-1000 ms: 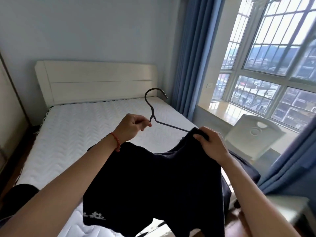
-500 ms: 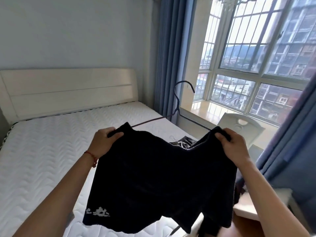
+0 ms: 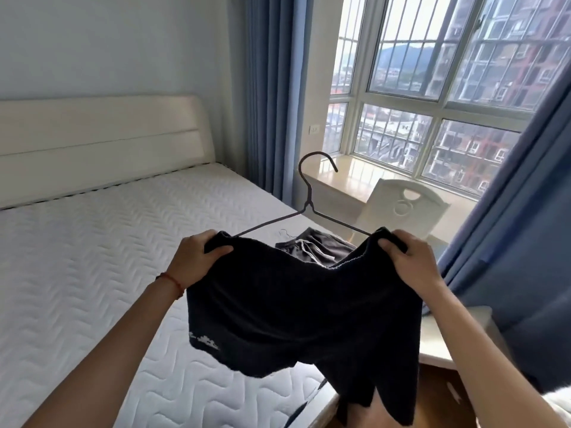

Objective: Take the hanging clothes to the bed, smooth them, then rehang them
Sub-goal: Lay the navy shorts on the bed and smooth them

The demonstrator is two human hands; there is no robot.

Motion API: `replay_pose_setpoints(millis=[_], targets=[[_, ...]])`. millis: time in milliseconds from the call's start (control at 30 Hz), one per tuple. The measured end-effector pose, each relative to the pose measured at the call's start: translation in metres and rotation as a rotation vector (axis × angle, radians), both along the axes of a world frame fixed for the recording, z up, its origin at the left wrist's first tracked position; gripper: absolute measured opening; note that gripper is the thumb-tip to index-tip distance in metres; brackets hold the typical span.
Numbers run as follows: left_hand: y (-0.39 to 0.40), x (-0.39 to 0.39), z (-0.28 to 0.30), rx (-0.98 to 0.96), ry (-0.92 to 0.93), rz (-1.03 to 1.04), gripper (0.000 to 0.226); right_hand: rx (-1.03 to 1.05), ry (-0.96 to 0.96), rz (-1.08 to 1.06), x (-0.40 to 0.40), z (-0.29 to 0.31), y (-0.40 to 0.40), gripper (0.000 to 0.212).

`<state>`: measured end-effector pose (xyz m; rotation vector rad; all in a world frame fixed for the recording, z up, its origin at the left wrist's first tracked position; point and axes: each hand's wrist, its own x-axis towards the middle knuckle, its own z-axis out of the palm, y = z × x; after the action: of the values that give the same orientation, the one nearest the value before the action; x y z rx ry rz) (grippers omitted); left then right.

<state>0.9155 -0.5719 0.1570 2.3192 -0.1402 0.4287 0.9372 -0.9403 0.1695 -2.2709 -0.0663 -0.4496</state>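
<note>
Black shorts (image 3: pixel 296 307) hang spread between two bare hands, held up over the near corner of the bed (image 3: pixel 92 273). The left hand (image 3: pixel 193 262) has its grip closed on the left end of the waistband, thumb on top; a red cord bracelet (image 3: pixel 173 281) circles that wrist. The right hand (image 3: pixel 411 262) has its grip closed on the right end the same way. A thin dark wire hanger (image 3: pixel 309 208) runs through the waistband: its two arms disappear into the fabric at each hand and its hook stands upright above the sagging middle. A small white print (image 3: pixel 204 342) marks the lower left leg of the shorts.

Behind the shorts, a second pair of grey shorts (image 3: pixel 315 247) with a pale drawstring lies on the mattress near the bed's right edge, partly hidden. The mattress is bare, white and quilted, and a cream headboard (image 3: pixel 99 143) stands against the pale wall. Blue curtains (image 3: pixel 272 97) frame a barred window (image 3: pixel 432 72) with a light sill; a white chair back (image 3: pixel 404 208) stands just below it. At lower right, a white surface (image 3: pixel 432 338) sits above wooden floor.
</note>
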Motion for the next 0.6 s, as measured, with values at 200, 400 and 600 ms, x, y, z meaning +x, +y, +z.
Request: replay_pose_setpoints(millis=[200,400,600], targets=[[-0.042,-0.002,-0.038,-0.096,-0.031,0.196,0.017,-0.074,0.043,0.171,0.044,-0.019,-0.036,0.011],[-0.095,-0.02,-0.063,-0.159,-0.006,0.424,0.019,-0.135,0.111,0.324,0.095,-0.034,-0.077,0.016],[-0.097,-0.025,-0.084,-0.197,0.052,0.615,0.008,-0.122,0.099,0.481,0.143,-0.041,-0.053,0.011]])
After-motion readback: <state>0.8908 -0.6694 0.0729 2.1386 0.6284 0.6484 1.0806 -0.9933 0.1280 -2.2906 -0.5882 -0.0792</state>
